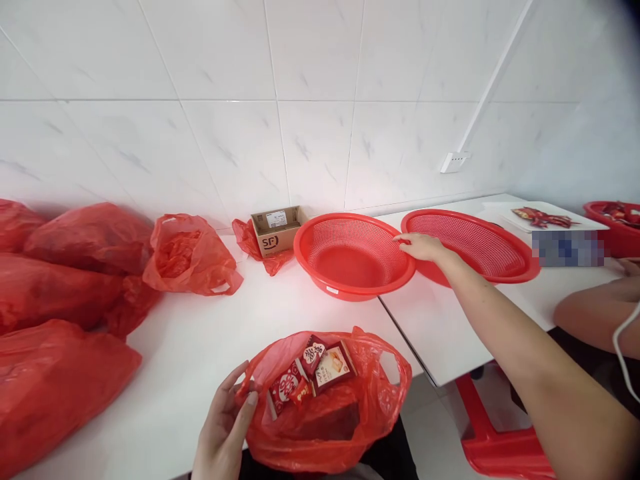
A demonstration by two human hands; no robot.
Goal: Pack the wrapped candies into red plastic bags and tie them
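Left fingers (244, 417) pinching bag (320, 455) edge; right fingers (407, 243) at basket (345, 265) rim, grip unclear

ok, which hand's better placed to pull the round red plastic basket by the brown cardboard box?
Right hand, likely: its fingers are at the basket's rim; left hand holds an open red plastic bag.

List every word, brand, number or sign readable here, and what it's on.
"SF": open brown cardboard box.
Too small: box's white paper label.
Too small: white sticker on left round red plastic basket.
Too blurred: lettering on red and cream snack packets in the red plastic bag.
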